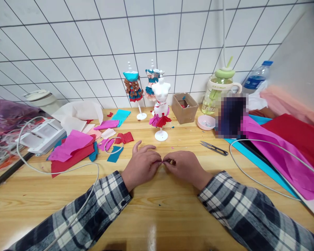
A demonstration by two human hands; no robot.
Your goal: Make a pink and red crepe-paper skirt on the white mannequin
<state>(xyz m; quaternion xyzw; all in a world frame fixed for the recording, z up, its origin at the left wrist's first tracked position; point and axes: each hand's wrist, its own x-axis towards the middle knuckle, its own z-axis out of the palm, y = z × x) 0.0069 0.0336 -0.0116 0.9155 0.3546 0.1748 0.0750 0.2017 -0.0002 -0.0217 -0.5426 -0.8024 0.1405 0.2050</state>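
Observation:
My left hand (pixel 143 164) and my right hand (pixel 184 166) meet at the fingertips low over the wooden table. Each pinches with thumb and index finger; between them shows a tiny pinkish bit, too small to name. Just behind them stands a white mannequin (pixel 161 92) on a round base, with a magenta and red crepe skirt (pixel 161 120) around its hips. Two dressed mannequins, one in teal and brown (pixel 132 87), the other in teal and peach (pixel 150 85), stand farther back. To the right of my right hand lie black thread snips (pixel 214 148).
Crepe paper pieces (pixel 73 148) and a white device (pixel 42 134) lie left. A cardboard box (pixel 185 109), pink bowl (pixel 206 122) and green-lidded jug (pixel 219 90) stand behind right. Paper sheets (pixel 282 157) fill the right side. Thin cables (pixel 98 174) cross both sides.

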